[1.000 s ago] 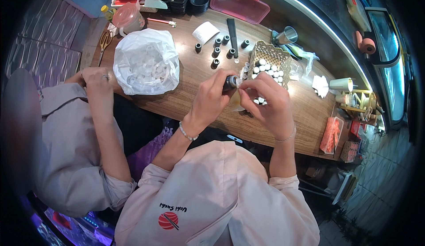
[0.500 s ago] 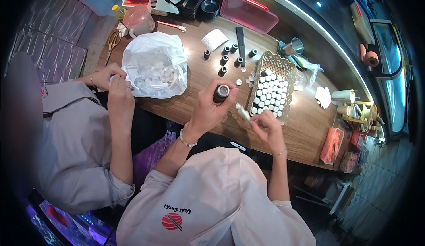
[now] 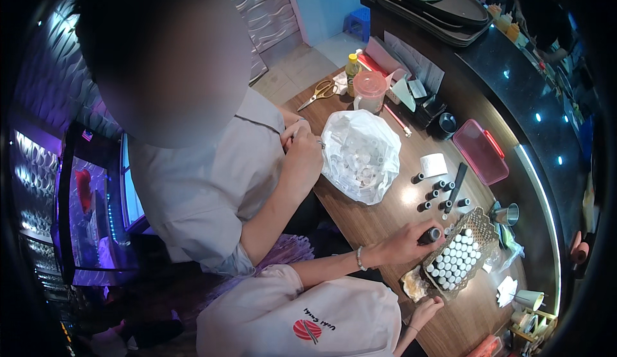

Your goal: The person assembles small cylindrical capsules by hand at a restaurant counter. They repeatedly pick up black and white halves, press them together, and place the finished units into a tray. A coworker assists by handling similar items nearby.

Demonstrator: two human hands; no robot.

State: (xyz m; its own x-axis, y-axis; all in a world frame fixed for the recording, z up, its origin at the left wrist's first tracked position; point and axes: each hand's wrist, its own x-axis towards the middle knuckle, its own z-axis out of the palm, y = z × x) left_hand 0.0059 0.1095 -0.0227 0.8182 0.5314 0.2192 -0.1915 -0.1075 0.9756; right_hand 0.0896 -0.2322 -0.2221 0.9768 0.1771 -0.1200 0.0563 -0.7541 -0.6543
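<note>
A small dark bottle (image 3: pixel 429 235), its round end facing up, is gripped in my left hand (image 3: pixel 400 246) beside the near left side of a patterned gold tray (image 3: pixel 483 227). The tray holds several rows of white-capped bottles (image 3: pixel 455 260). My right hand (image 3: pixel 424 312) is low at the table's near edge, its fingers bent together; what they hold, if anything, is hidden. Right above it lies a crumpled white and yellowish tissue (image 3: pixel 414 285). Beyond the left hand, several dark bottles (image 3: pixel 432 194) stand on the table, with small white caps (image 3: pixel 445 216) near them.
A co-worker's hands (image 3: pixel 302 145) are at a white bag (image 3: pixel 363 158) of clear small pieces on the left. Scissors (image 3: pixel 318 93), a lidded jug (image 3: pixel 369 90), a pink box (image 3: pixel 481 152) and a metal cup (image 3: pixel 506 214) stand around. Dark round trays (image 3: pixel 443 3) rest on the counter.
The view has swung left, bringing the co-worker and counter trays into sight. My left hand, still holding the bottle, is closer to the tray. The right hand has dropped below the tissue.
</note>
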